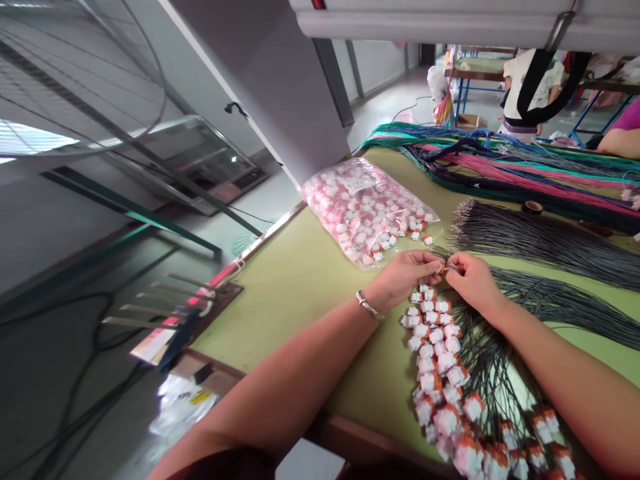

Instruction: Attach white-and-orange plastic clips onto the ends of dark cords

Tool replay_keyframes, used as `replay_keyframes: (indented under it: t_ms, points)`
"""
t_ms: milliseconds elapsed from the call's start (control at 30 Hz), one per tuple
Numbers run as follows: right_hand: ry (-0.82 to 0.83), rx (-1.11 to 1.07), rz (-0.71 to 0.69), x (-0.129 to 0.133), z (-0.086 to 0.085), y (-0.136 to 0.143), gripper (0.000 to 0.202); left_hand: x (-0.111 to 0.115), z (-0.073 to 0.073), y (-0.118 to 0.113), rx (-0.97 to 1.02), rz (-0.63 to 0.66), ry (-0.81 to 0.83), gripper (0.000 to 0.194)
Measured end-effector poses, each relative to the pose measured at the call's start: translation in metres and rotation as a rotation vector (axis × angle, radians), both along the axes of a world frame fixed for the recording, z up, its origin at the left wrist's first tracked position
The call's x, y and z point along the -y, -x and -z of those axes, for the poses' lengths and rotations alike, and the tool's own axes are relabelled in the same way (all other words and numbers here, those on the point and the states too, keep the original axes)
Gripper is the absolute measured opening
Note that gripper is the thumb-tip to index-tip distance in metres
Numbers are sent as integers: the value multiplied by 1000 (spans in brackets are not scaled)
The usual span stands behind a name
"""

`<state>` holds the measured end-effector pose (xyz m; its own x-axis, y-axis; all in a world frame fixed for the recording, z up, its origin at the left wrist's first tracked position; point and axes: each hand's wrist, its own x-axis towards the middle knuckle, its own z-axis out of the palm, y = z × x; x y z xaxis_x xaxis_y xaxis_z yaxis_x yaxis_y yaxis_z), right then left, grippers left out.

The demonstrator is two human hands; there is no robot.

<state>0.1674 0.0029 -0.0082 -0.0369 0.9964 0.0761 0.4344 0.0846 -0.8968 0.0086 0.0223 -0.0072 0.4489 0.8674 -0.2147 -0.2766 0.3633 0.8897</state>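
My left hand [411, 275] is closed, with a small orange and white connector [441, 268] pinched at its fingertips. Right beside it, my right hand [470, 279] pinches the end of a thin dark wire; the fingertips of both hands nearly touch. Below the hands, rows of white and orange connectors [440, 347] with dark wires attached run down to the table's front edge. Behind my left hand lies a clear plastic bag [363, 203] full of similar connectors, a few of them loose at its opening. A bundle of dark wires [540, 240] lies beyond my right hand.
Long green, pink and blue cables [500, 163] stretch across the back of the green table [280, 287]. A roll of black tape [532, 207] rests near them. A rack with metal prongs [200, 313] is at the left edge. People are in the background at right.
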Motion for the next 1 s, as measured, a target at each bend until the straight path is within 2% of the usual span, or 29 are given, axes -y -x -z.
replay_keyframes:
  t_ms: [100,233,367,467,533,633,667,700,767,833,900,1000]
  points:
    - [24,-49,-7,0,-2,0,11,-1,-2,3,-23,-2,-28,30]
    - [37,-132,-9,0,-4,-1,11,-6,-5,10,-148,80,-76,27]
    - [62,-273,73,-1,-5,-6,19,-9,-13,20,-384,193,-161,21]
    - [101,-396,154,-2,-4,-8,22,-10,-22,24,-623,256,-322,15]
    - [124,-428,156,-3,-4,-7,22,-12,-26,22,-802,147,-482,16]
    - [109,-437,126,-2,-4,-4,18,-19,-25,7,-1109,-209,-729,26]
    - [114,-450,120,-1,-4,-4,17,-23,-23,1,-1201,-279,-795,31]
    - [126,-466,118,-1,-5,-3,18,-27,-20,-6,-1282,-288,-848,34]
    - [156,-487,115,0,-6,-3,20,-34,-14,-16,-1404,-215,-915,31]
    - [167,-498,116,0,-5,-3,21,-39,-8,-21,-1434,-156,-951,24]
    - [169,-501,115,0,-5,-3,20,-39,-6,-18,-1371,-171,-974,23]
    - [184,-464,118,0,-3,-4,16,-32,-9,-3,-1151,-257,-948,25]
